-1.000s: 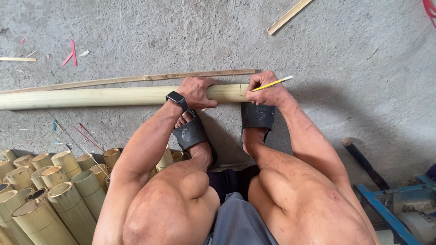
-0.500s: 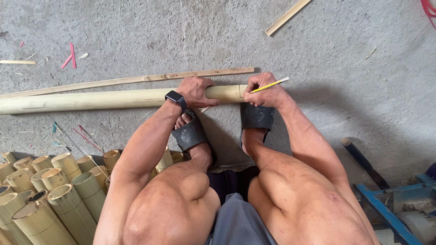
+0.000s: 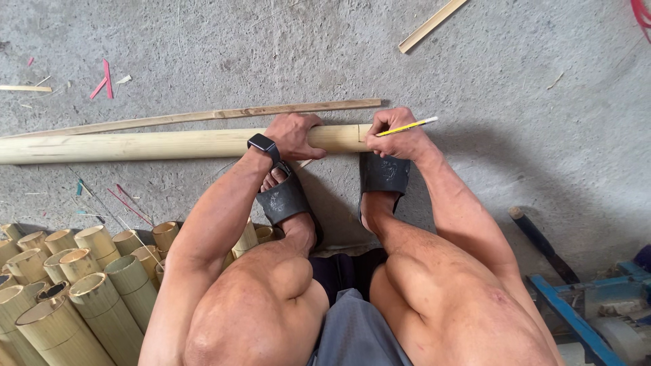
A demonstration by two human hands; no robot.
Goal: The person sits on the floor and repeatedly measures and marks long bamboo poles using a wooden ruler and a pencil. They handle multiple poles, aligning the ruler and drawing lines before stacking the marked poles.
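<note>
A long pale bamboo pole (image 3: 135, 145) lies across the concrete floor in front of my feet. My left hand (image 3: 293, 134), with a dark watch on the wrist, grips the pole near its right end. At that end, my right hand (image 3: 397, 135) rests on the pole and holds a yellow pencil (image 3: 407, 127) whose tip points right. A thin wooden strip (image 3: 203, 116) lies just behind the pole, parallel to it.
Several cut bamboo tube sections (image 3: 61, 285) are stacked at the lower left. A dark-handled tool (image 3: 539, 240) and a blue metal frame (image 3: 576, 318) sit at the lower right. Another wood strip (image 3: 430, 26) lies at the top. Pink scraps (image 3: 103, 81) litter the floor.
The view has shifted slightly; both hands stay on the pole's right end, with the pencil still in my right hand.
</note>
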